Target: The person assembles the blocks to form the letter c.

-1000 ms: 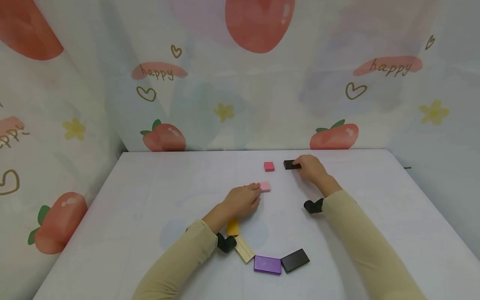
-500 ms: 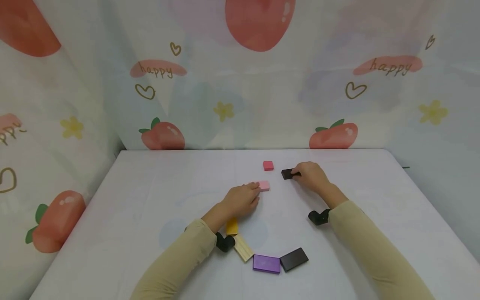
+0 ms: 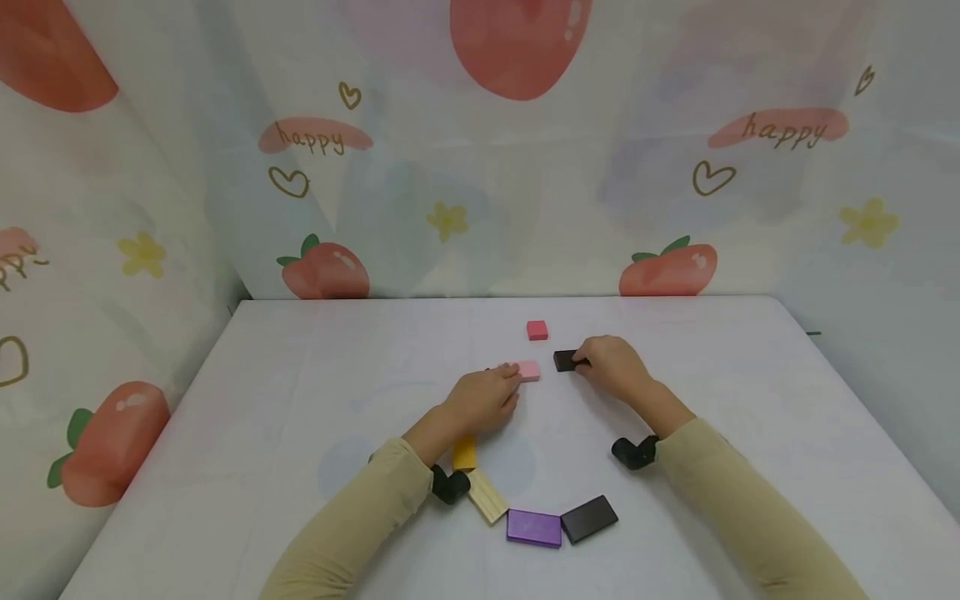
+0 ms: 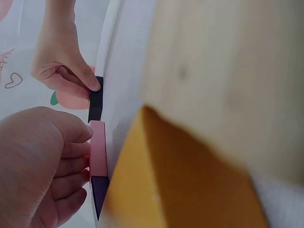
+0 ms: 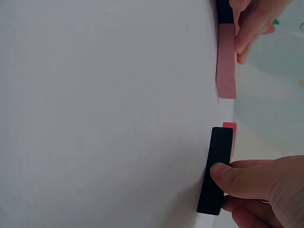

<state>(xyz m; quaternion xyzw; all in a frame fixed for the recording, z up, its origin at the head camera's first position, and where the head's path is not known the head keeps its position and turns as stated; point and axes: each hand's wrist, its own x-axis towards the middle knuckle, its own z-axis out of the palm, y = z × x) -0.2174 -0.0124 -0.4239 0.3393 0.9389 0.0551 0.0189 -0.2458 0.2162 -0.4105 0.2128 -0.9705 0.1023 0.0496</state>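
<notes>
My right hand [image 3: 617, 367] pinches a black rectangular block [image 3: 564, 361] between thumb and fingers, to the right of a pink block [image 3: 530, 371]. In the right wrist view, the held black block [image 5: 216, 152] is tilted slightly and a gap separates it from the pink block [image 5: 226, 61]. My left hand [image 3: 483, 402] rests its fingertips on the pink block. Against the pink block's other end stands a dark blue or purple block [image 4: 99, 192], mostly hidden by the left hand in the head view.
A small red block [image 3: 537, 330] lies farther back. Nearer, a yellow block [image 3: 464, 453], a bare wooden block [image 3: 488, 497], a purple block [image 3: 534, 528] and another black block [image 3: 589, 519] form a curve on the white table [image 3: 262, 400]. A printed curtain [image 3: 487, 150] hangs behind.
My right hand has brought the black block nearer and slightly left, from beside the red block to close by the pink one. My left hand has stayed in place.
</notes>
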